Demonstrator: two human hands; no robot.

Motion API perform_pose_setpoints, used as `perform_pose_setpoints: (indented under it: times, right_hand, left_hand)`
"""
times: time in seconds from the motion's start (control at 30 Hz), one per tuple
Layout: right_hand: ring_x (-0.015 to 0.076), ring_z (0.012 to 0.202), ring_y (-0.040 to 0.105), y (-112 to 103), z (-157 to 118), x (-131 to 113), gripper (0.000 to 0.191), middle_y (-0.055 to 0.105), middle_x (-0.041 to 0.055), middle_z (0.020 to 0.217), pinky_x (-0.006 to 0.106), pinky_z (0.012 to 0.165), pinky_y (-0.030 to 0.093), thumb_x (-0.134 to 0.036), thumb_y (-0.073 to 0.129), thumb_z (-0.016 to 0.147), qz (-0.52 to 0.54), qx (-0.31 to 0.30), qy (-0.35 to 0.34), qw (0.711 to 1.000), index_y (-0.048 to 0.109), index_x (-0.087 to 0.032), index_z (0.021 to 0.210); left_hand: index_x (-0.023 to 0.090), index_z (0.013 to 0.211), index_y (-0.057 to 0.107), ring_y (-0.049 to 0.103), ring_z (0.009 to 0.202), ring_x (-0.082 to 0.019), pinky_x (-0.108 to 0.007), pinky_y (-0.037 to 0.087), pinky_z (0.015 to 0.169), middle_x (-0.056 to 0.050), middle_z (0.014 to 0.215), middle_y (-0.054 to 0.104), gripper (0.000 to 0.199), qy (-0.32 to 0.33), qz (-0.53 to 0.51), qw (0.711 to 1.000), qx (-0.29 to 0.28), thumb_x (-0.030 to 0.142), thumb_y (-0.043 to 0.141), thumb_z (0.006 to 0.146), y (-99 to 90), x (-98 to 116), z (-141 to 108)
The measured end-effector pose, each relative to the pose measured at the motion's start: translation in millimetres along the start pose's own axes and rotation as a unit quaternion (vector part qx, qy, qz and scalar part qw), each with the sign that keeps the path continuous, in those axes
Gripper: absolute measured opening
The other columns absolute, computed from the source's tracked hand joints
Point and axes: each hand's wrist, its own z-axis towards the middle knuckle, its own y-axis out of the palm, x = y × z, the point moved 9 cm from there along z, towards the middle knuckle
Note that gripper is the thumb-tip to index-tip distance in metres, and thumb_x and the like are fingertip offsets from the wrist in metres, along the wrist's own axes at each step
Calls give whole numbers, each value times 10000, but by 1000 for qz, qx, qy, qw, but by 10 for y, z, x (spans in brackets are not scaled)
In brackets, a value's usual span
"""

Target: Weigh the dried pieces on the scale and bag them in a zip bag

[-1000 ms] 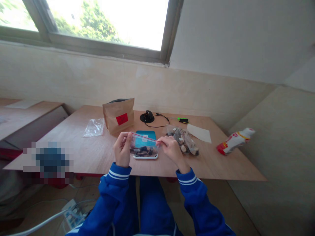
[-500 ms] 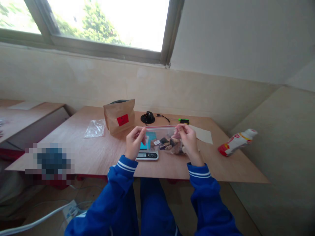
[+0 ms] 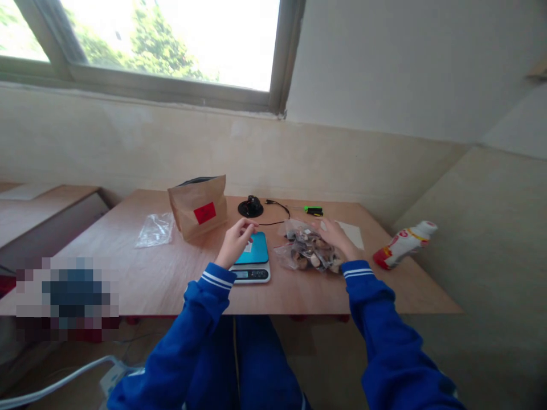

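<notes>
A clear plastic bag of brown and dark pieces (image 3: 314,250) lies on the table, right of a kitchen scale (image 3: 256,256) with a blue top and a white front with a display. My left hand (image 3: 237,242) is above the scale's left side, holding nothing, its fingers bent and slightly apart. My right hand (image 3: 337,236) is at the upper right of the bag, open, its fingers over the bag's edge. Whether those fingertips touch the plastic is hard to tell.
On the table (image 3: 179,290) stand a brown paper bag (image 3: 200,210) with a red label and a tilted-looking white and red bottle (image 3: 404,245). Also there: an empty clear bag (image 3: 155,230), a black round stand (image 3: 250,206), a cable, a green-black tool (image 3: 314,210) and white paper (image 3: 354,233).
The bag of pieces was stretched between both hands by its top edge; now it lies collapsed on the table. Both hands have let go, and the scale's blue top is uncovered. The view has shifted slightly.
</notes>
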Motion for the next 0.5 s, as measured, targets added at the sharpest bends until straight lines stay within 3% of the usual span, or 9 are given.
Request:
perform_pose_setpoints:
  times: [0.1, 0.17, 0.3, 0.4, 0.5]
  right_hand:
    - [249, 1211, 536, 319, -182, -204, 372, 586, 152, 1290, 401, 1028, 390, -351, 453, 929, -30, -73, -67, 995, 603, -157, 1209]
    - [255, 1262, 493, 393, -251, -225, 405, 544, 142, 1346, 432, 1061, 360, -345, 402, 947, -50, -69, -61, 994, 559, -161, 1272]
    - [275, 1316, 432, 447, -313, -189, 459, 473, 128, 1416, 475, 1076, 338, -345, 329, 960, -102, -58, -50, 992, 473, -171, 1360]
    - [322, 1345, 382, 457, -313, -177, 474, 434, 147, 1442, 546, 1082, 297, -358, 339, 952, -127, -59, -26, 990, 458, -172, 1372]
    - [360, 1389, 285, 380, -266, -380, 512, 359, 196, 1476, 581, 1094, 254, -376, 386, 936, -113, -19, -23, 993, 443, -126, 1379]
  left_hand:
    - [165, 868, 625, 577, 616, -110, -217, 455, 553, -28, 790, 625, 204, 30, 26, 998, 59, 337, 523, 831, -329, 52, 39]
    - [165, 890, 629, 578, 659, -111, -231, 474, 611, -43, 861, 614, 170, 72, 73, 986, 130, 275, 515, 830, -602, 205, 85]
    - [195, 1028, 631, 578, 757, -130, -276, 484, 746, -79, 1118, 542, 244, 150, 184, 935, 264, 163, 525, 811, -1118, 584, 193]
    - [232, 1200, 564, 587, 841, -177, -318, 465, 817, -96, 1301, 469, 413, 157, 246, 912, 287, 134, 538, 800, -1383, 652, 371]
    - [221, 1271, 517, 565, 1011, -261, -376, 443, 872, -123, 1335, 467, 482, 115, 321, 902, 266, 156, 562, 796, -1542, 495, 551]
